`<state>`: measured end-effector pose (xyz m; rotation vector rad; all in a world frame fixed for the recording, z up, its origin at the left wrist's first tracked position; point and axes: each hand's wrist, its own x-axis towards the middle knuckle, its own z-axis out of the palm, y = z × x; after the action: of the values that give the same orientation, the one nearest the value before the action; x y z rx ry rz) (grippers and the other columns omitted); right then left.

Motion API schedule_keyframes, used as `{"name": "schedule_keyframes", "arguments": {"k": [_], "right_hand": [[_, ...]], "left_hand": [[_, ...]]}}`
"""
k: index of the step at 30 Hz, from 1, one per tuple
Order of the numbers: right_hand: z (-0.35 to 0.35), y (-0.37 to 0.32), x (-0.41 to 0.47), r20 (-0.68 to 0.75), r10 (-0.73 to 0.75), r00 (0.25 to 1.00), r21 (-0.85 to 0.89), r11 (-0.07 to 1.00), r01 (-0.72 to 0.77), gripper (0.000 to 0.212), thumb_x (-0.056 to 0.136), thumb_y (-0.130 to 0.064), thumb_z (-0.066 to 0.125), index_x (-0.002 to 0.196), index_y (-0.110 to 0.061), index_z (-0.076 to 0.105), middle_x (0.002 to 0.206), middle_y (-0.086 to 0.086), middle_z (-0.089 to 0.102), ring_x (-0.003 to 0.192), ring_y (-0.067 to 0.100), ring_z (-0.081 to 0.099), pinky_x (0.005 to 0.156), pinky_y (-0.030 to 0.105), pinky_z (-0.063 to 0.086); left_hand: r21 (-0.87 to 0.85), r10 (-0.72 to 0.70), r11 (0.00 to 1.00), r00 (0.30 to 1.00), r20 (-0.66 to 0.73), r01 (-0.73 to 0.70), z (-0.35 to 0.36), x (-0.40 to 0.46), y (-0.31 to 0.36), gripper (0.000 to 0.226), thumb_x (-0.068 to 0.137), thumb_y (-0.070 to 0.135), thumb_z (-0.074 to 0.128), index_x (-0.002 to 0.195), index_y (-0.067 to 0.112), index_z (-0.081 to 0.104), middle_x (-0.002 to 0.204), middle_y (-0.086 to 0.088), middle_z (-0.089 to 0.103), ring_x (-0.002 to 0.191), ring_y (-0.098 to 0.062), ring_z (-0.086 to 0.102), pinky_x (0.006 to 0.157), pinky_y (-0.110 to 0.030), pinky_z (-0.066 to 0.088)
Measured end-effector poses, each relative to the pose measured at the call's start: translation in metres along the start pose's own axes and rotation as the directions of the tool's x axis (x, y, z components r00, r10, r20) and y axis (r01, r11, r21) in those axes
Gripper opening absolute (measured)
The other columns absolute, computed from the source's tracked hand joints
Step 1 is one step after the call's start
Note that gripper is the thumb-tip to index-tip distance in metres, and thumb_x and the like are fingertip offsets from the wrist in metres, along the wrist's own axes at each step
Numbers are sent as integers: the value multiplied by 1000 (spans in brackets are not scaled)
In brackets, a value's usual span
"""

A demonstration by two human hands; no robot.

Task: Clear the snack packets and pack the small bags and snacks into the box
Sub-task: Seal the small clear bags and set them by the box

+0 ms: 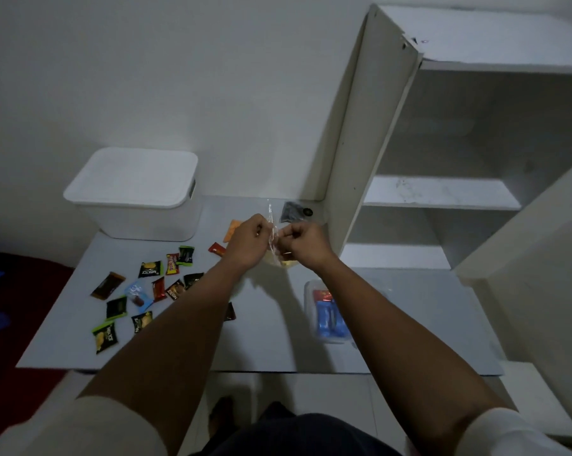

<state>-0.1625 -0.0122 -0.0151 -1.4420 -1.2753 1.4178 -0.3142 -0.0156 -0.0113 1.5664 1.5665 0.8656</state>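
Observation:
My left hand (249, 237) and my right hand (302, 240) are raised over the middle of the table, both pinching a small clear plastic bag (271, 225) between them. Something yellowish shows at the bag's bottom (283, 263). Several snack packets (149, 268) lie scattered on the left part of the table. A white box (136, 205) with its lid on stands at the back left. A clear container (327, 311) with red and blue packets lies under my right forearm.
A dark small bag (291, 212) and an orange packet (232, 230) lie at the back of the grey table (271, 343). A white open shelf unit (442, 192) stands on the right. A dark red surface (15, 291) lies left of the table.

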Motion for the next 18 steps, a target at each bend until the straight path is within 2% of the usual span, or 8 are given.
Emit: {"name": "schedule_keyframes", "arguments": {"k": [2, 6, 8, 10, 12, 15, 18], "right_hand": [[-2, 0, -1, -20, -5, 1000, 32, 999, 6, 7, 87, 13, 65, 86, 7, 68, 69, 15, 65, 58, 23, 62, 61, 33, 58], [-5, 5, -1, -37, 7, 999, 67, 998, -5, 18, 84, 13, 66, 79, -4, 70, 76, 16, 69, 65, 28, 67, 69, 40, 61], [-7, 4, -4, 13, 41, 999, 52, 998, -42, 13, 81, 13, 69, 85, 0, 71, 79, 18, 71, 69, 28, 70, 67, 37, 62], [-10, 2, -6, 42, 60, 997, 27, 998, -61, 13, 81, 15, 69, 93, 9, 69, 79, 20, 70, 64, 25, 68, 61, 32, 62], [-11, 0, -7, 37, 41, 998, 29, 999, -42, 11, 81, 16, 69, 89, 9, 68, 75, 19, 67, 57, 21, 66, 59, 30, 61], [-13, 1, -7, 29, 27, 999, 58, 998, -29, 16, 82, 16, 68, 82, 0, 68, 74, 17, 67, 62, 25, 67, 66, 36, 61], [-16, 4, -8, 8, 42, 999, 91, 995, -43, 8, 86, 13, 66, 90, 7, 69, 77, 21, 68, 60, 25, 66, 60, 32, 59]], "left_hand": [[-75, -57, 995, 998, 30, 59, 1, -2, 0, 22, 100, 24, 56, 80, 16, 56, 74, -9, 68, 68, -20, 66, 74, -49, 59], [-28, -43, 999, 997, 71, 45, 7, -9, 3, 24, 102, 17, 49, 79, 15, 53, 72, -4, 64, 59, -11, 63, 74, -51, 59], [-2, -26, 1000, 999, 36, 26, 9, -11, 3, 24, 102, 16, 47, 79, 18, 51, 76, -4, 62, 65, -15, 62, 75, -51, 58], [5, -37, 999, 999, 7, 37, 11, -13, 3, 22, 101, 17, 48, 80, 19, 53, 81, -5, 62, 74, -22, 63, 77, -52, 58], [-22, -66, 998, 998, -5, 66, 13, -15, 3, 17, 100, 18, 51, 84, 16, 56, 84, -9, 65, 77, -27, 67, 78, -53, 59], [-17, -92, 996, 996, 15, 93, 15, -17, 5, 16, 97, 17, 54, 81, 14, 57, 80, -9, 70, 73, -21, 70, 77, -53, 59], [10, -39, 999, 997, 68, 38, 15, -17, 6, 19, 101, 19, 51, 82, 18, 55, 80, -6, 69, 72, -18, 69, 77, -51, 59]]}}
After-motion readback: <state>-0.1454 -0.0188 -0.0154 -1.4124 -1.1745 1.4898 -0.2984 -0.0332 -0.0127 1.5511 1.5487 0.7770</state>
